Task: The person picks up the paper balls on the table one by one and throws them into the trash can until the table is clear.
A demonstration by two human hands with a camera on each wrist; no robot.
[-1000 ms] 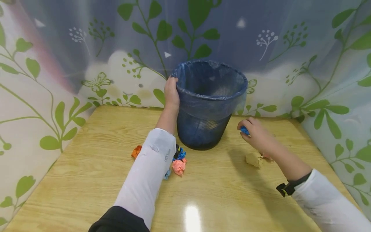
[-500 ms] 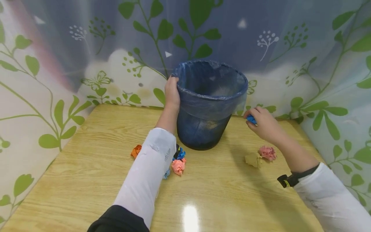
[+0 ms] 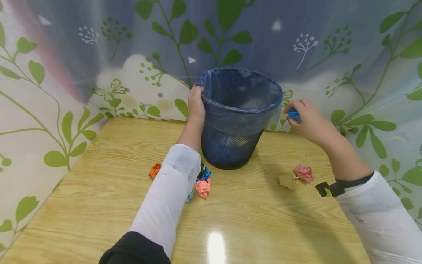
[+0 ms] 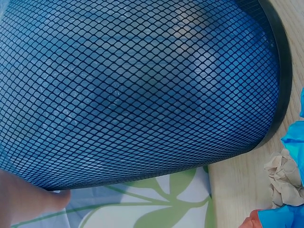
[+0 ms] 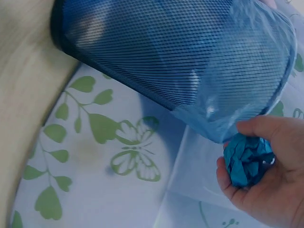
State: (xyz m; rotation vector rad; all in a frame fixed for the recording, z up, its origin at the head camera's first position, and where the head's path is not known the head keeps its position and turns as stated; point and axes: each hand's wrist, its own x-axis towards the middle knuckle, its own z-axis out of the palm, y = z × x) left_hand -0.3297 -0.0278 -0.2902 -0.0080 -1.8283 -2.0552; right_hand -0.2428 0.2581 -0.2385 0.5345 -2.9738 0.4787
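Note:
A dark mesh wastebasket (image 3: 227, 146) lined with a thin blue plastic bag (image 3: 244, 119) stands at the back of the table. My left hand (image 3: 196, 104) grips its rim on the left side; part of that hand shows at the lower left of the left wrist view. To the right of the basket, at about rim height, my right hand (image 3: 311, 121) holds a crumpled blue paper ball (image 5: 248, 159) between thumb and fingers. Below that hand, a pink paper ball (image 3: 304, 173) and a yellow paper ball (image 3: 288, 180) lie side by side on the table.
Around my left forearm lie more crumpled papers: an orange ball (image 3: 154, 171), a salmon one (image 3: 203, 189), a blue one (image 3: 205, 174), and a beige one (image 4: 284, 178) in the left wrist view. A leaf-patterned curtain (image 3: 132, 73) borders the wooden table (image 3: 250, 223).
My right hand has risen and moved slightly right with the blue paper ball, uncovering the pink ball beneath. The left hand keeps its hold on the rim.

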